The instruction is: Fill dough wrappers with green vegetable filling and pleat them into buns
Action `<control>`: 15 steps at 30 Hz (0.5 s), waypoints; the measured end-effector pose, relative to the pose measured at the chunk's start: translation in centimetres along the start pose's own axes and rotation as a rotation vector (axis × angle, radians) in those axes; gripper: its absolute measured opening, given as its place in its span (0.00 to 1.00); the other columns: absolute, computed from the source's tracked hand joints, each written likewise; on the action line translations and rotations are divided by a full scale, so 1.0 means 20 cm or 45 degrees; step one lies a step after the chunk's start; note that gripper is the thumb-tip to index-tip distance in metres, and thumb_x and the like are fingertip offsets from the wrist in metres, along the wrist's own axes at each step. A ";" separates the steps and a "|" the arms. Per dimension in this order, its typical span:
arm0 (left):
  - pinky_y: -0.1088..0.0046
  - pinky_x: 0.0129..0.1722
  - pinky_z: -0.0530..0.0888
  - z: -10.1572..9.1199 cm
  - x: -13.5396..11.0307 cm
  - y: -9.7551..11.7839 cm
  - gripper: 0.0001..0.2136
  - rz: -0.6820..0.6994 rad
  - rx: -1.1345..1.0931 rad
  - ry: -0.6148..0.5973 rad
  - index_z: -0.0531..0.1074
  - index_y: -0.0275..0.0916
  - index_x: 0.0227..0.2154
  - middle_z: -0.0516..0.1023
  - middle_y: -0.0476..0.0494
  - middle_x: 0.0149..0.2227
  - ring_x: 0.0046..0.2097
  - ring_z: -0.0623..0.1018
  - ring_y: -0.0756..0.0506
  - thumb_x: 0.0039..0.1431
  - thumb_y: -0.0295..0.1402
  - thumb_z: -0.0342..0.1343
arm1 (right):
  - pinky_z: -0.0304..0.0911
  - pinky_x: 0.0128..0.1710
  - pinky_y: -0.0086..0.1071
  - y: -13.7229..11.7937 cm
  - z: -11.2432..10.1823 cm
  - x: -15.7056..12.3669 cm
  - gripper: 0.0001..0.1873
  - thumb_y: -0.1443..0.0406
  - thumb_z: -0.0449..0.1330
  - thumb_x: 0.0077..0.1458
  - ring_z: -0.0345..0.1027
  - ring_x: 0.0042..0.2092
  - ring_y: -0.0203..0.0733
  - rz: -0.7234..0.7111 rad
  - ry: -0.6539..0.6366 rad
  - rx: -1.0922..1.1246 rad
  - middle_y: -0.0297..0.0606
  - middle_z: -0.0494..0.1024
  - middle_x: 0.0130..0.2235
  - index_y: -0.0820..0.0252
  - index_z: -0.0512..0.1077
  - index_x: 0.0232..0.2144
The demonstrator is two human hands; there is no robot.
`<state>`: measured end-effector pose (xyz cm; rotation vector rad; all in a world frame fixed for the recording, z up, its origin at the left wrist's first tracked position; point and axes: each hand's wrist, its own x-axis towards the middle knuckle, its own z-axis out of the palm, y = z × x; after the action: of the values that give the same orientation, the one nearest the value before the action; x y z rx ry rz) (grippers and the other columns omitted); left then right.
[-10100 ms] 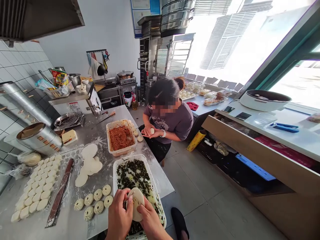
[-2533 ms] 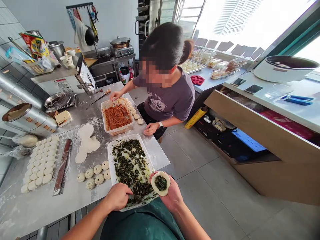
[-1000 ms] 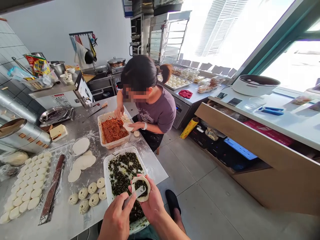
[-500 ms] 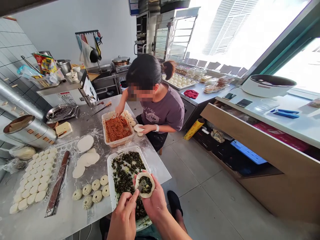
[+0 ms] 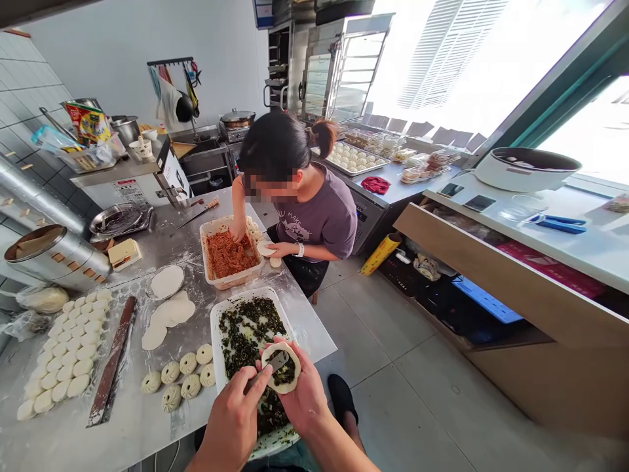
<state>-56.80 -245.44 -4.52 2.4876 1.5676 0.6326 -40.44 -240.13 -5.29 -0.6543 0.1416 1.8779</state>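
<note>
My right hand (image 5: 301, 393) cups a round dough wrapper (image 5: 280, 367) with dark green filling in its middle. My left hand (image 5: 234, 419) grips a small metal spatula (image 5: 268, 368) whose flat tip presses on that filling. Both hands hover over the near end of a white tray of green filling (image 5: 215, 328). Several pleated buns (image 5: 179, 382) lie on the steel table (image 5: 147, 426) left of the tray.
Across the table a seated person (image 5: 314, 216) reaches into a tub of red filling (image 5: 230, 254) and holds a wrapper. Flat wrappers (image 5: 167, 314), a rolling pin (image 5: 112, 370) and rows of dough pieces (image 5: 63, 354) lie to the left. A counter runs along the right.
My left hand went from scooping in the green tray to pressing the spatula onto the wrapper's filling. The other person's hand has moved into the red filling tub.
</note>
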 end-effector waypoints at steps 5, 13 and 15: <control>0.77 0.44 0.79 -0.15 0.04 -0.05 0.18 -0.166 -0.240 -0.189 0.70 0.50 0.58 0.80 0.46 0.43 0.43 0.81 0.50 0.69 0.30 0.47 | 0.72 0.44 0.43 -0.01 -0.01 0.00 0.14 0.57 0.66 0.54 0.76 0.42 0.49 0.017 0.059 -0.056 0.43 0.83 0.37 0.60 0.78 0.39; 0.76 0.44 0.78 -0.16 0.06 -0.05 0.14 -0.281 -0.272 -0.219 0.74 0.49 0.52 0.81 0.48 0.43 0.43 0.81 0.50 0.70 0.34 0.47 | 0.70 0.44 0.42 0.00 0.01 -0.04 0.15 0.55 0.64 0.54 0.75 0.41 0.50 0.094 0.054 -0.109 0.43 0.82 0.37 0.59 0.79 0.39; 0.77 0.43 0.78 -0.14 0.03 -0.05 0.17 -0.184 -0.271 -0.203 0.70 0.49 0.57 0.81 0.46 0.42 0.42 0.81 0.50 0.70 0.32 0.46 | 0.70 0.43 0.39 0.00 0.00 -0.04 0.16 0.55 0.64 0.54 0.75 0.41 0.49 0.115 0.069 -0.101 0.43 0.82 0.37 0.60 0.79 0.39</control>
<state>-58.55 -244.76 -2.18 2.1904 1.5180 0.5345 -40.28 -240.78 -4.83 -0.7648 0.1340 1.9611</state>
